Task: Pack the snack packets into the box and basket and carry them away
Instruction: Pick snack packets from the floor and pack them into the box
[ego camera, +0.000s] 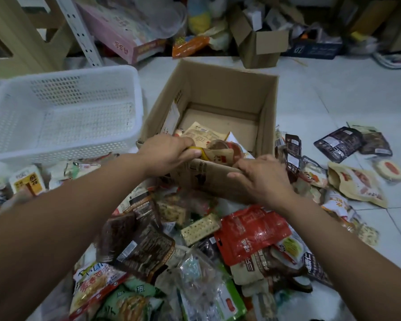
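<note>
Cardboard box (218, 89) sits mid-floor with only a few packets (203, 135) in its near left corner and the basket (79, 89) just left of it, so packing has barely begun imo. Left hand (169, 154) curls round a brown packet (220, 156) at the near rim. Right hand (262, 179) grips the near flap (208, 174). Next up: let go, then grab more from the pile (252, 232) on the near floor.
</note>
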